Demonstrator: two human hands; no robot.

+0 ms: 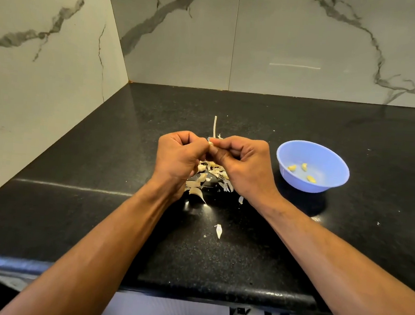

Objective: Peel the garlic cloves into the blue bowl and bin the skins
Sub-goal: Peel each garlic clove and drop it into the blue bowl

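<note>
My left hand and my right hand meet above the black counter, and both pinch a small garlic clove between their fingertips. Most of the clove is hidden by the fingers. Under the hands lies a heap of pale garlic skins, with a few unpeeled cloves among them. A thin garlic stem sticks out behind the hands. To the right stands the blue bowl, with three peeled yellowish cloves inside.
The black stone counter fills a corner between two marble-patterned walls. A single skin flake lies nearer the front edge. The counter's rounded front edge runs below my forearms. No bin is in view.
</note>
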